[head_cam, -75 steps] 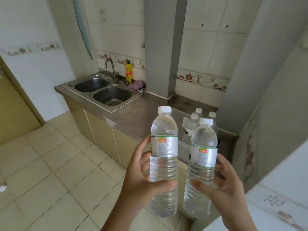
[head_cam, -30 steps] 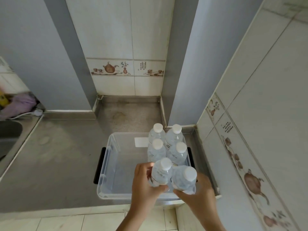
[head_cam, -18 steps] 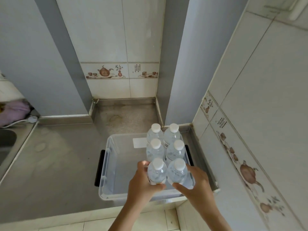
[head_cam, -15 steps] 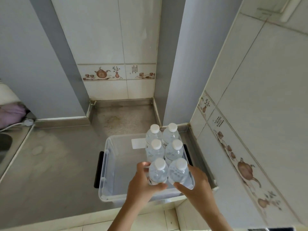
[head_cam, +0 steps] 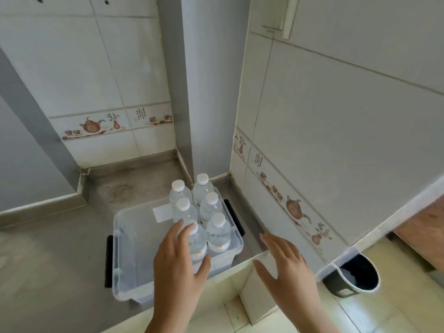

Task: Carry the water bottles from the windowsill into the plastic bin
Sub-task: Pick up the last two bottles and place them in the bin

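Water bottles [head_cam: 217, 233] upright in plastic bin [head_cam: 134, 236]; both hands' fingers [head_cam: 276, 246] spread, gripping nothing; advised withdrawing straight, avoiding caps.

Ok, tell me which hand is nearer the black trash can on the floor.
Right. The right hand hovers open left of the trash can; the left hand is farther left, over the bin.

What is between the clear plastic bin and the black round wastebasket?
In the head view, the open right hand hovers between the clear plastic bin and the black round wastebasket.
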### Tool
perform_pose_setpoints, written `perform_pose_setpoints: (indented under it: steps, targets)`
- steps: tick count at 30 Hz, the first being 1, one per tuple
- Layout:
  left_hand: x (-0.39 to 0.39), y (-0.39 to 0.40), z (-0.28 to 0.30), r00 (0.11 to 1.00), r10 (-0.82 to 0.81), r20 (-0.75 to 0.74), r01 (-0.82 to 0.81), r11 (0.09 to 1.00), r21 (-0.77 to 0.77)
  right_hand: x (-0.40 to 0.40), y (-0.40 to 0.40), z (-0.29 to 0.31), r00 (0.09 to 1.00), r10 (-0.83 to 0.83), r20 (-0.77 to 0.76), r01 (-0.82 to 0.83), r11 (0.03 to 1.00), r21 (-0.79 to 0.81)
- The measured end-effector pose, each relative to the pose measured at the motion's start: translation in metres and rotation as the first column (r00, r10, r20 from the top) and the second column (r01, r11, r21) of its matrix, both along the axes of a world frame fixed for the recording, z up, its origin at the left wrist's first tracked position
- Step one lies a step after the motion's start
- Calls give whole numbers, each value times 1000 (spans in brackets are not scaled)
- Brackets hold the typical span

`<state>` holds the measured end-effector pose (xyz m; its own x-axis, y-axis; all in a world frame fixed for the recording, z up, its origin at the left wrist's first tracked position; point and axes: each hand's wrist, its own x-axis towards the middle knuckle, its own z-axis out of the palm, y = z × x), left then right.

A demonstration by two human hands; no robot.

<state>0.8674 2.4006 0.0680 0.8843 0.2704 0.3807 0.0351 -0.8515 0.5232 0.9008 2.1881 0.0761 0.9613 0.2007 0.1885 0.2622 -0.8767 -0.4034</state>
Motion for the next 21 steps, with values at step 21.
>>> perform_pose_setpoints:
  steps: [21]
  targets:
    - [-120, -288, 29, 676, -711, -195, 723, 589, 360, -252, -243, 22, 759, -640, 120, 645, 764, -2]
